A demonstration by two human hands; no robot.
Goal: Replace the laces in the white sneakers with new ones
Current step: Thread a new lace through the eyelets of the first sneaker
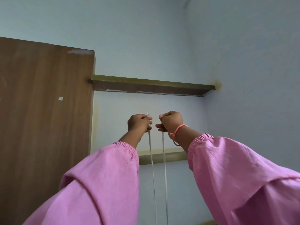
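Head view, pale blue walls (pixel 162 38), wooden shelf (pixel 152 86) (wall-mounted), brown panel (pixel 45 103)

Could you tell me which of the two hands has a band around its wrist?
The right hand: a pink band circles its wrist; the left hand has none.

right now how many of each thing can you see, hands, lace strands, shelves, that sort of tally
hands: 2, left hand and right hand
white lace strands: 2
wall shelves: 2
wooden cabinet: 1
wrist band: 1
total: 8
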